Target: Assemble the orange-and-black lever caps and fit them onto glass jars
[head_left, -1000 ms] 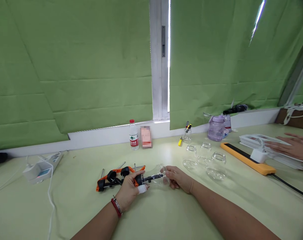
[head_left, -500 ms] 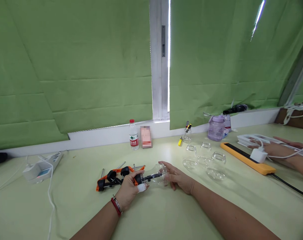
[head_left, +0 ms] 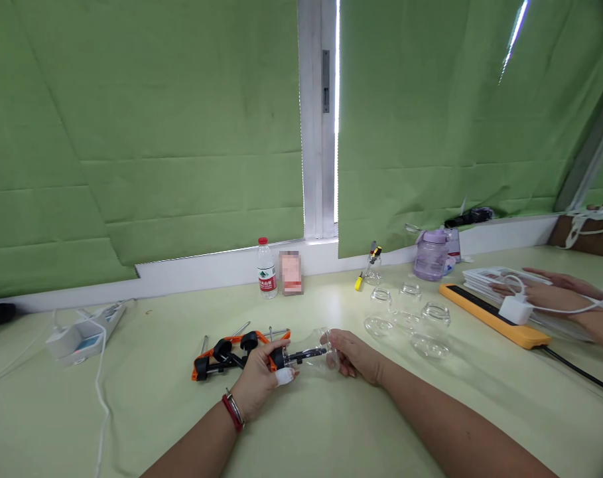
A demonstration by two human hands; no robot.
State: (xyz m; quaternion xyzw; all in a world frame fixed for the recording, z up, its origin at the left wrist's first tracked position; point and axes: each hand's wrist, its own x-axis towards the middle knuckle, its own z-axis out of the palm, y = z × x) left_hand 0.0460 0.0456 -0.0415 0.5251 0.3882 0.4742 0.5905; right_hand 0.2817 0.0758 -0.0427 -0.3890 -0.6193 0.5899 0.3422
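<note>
My left hand, with a white bandage on one finger and a red bracelet at the wrist, grips the black knob end of an orange and black clamp-like tool lying on the pale green table. My right hand is closed around a clear glass bulb that lies on its side. A dark rod from the tool reaches into the bulb's neck. Both hands rest low on the table, a little apart.
Three clear glass bulbs stand to the right. Behind them are a purple jug and a yellow screwdriver. A water bottle stands by the sill. Another person's hands rest on papers beside a yellow power strip. At left lies a white power strip.
My right hand's fingers loosened around the bulb half a second ago and have closed on it again. The other person's hands shifted left over the papers.
</note>
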